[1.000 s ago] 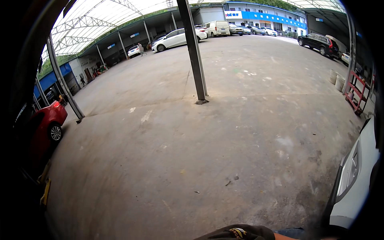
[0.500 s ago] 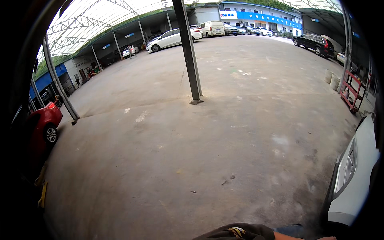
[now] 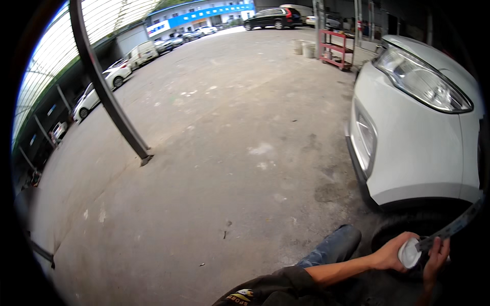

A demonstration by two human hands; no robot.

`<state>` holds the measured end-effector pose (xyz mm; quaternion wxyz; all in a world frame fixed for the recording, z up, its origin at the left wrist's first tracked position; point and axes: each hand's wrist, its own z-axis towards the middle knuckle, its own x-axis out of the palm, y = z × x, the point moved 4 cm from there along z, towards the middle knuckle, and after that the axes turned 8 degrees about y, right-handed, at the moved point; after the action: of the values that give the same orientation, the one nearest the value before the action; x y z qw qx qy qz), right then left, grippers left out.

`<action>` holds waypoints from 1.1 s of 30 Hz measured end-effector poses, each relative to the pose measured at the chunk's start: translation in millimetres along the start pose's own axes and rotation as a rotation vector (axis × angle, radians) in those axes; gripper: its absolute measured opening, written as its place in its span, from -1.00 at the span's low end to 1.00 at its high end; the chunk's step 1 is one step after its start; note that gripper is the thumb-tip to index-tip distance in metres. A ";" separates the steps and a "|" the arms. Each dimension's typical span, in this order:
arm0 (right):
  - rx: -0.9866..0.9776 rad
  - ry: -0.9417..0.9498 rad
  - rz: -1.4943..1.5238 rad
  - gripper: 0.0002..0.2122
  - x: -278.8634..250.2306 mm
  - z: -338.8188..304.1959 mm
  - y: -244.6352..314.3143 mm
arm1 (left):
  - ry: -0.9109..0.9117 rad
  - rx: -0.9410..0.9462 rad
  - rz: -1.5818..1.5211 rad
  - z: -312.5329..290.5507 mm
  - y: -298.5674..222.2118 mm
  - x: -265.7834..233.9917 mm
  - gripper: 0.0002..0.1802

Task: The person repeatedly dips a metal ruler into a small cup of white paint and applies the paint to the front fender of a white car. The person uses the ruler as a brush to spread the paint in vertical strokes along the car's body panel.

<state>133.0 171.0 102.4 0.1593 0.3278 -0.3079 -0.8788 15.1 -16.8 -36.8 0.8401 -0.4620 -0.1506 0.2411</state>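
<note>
Head cam view: both hands are down in the lower right corner, right by the front wheel [image 3: 408,227] of a white car [image 3: 423,137]. The left hand [image 3: 390,252] has its grip curled round a small white round container [image 3: 410,253], fingers wrapped on its side. The right hand [image 3: 436,257] touches the container's other side, and a dark flat strip [image 3: 454,227] runs up from it; can't tell how tight that grip is. Bare concrete floor [image 3: 219,153], a blue sign band [image 3: 209,13] on the far building, a red cart [image 3: 337,48] beyond the car.
</note>
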 end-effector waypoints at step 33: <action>-0.125 0.688 0.306 -0.80 11.1 34.5 51.3 | 0.829 -0.379 -0.393 74.1 1.6 23.7 -0.04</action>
<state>105.6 141.8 150.7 0.4023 0.5437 -0.2278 -0.7005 -0.7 49.0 1.6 0.7599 -0.6266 0.0708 -0.1576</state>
